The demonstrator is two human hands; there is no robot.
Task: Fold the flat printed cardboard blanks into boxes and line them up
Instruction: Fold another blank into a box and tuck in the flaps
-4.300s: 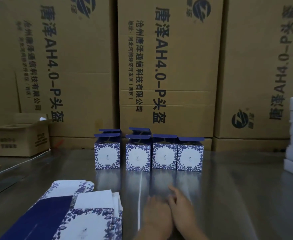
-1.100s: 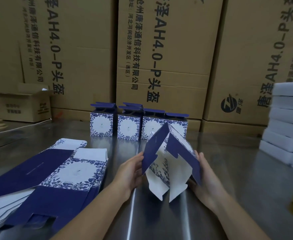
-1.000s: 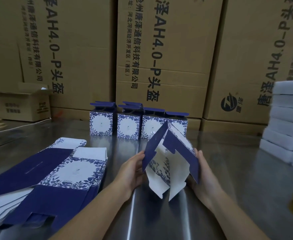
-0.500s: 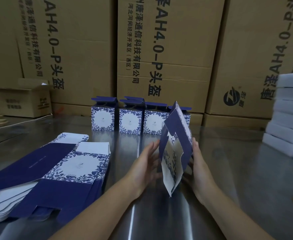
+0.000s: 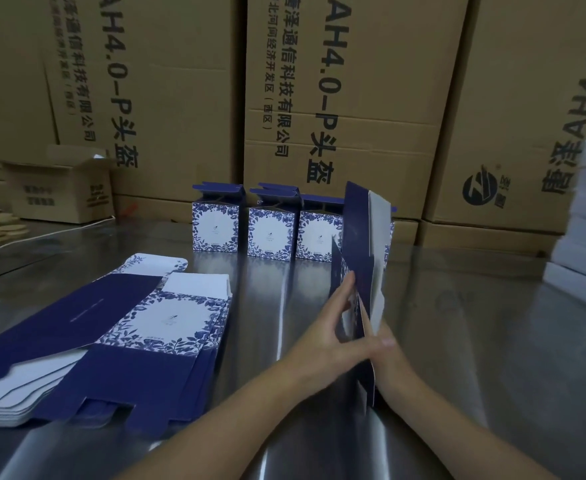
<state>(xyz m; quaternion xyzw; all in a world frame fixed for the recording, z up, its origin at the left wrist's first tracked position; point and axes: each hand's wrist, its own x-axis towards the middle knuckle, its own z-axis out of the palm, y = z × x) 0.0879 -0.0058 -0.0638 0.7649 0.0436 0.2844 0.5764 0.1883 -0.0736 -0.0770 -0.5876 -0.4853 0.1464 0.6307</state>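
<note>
Where the forearms converge, left hand [image 5: 333,329]: fingers straight, pressed flat on the blank [image 5: 356,237], printed side.
right hand [image 5: 386,355]: mostly hidden behind it, thumb over the near edge, gripping.
blank: upright on edge, squeezed nearly flat between both hands, low over the table [image 5: 464,327].
flat stack [image 5: 167,317]: lying at left.
folded boxes [image 5: 270,233]: row at the far side, lids up, against big cartons [image 5: 347,98].
</note>
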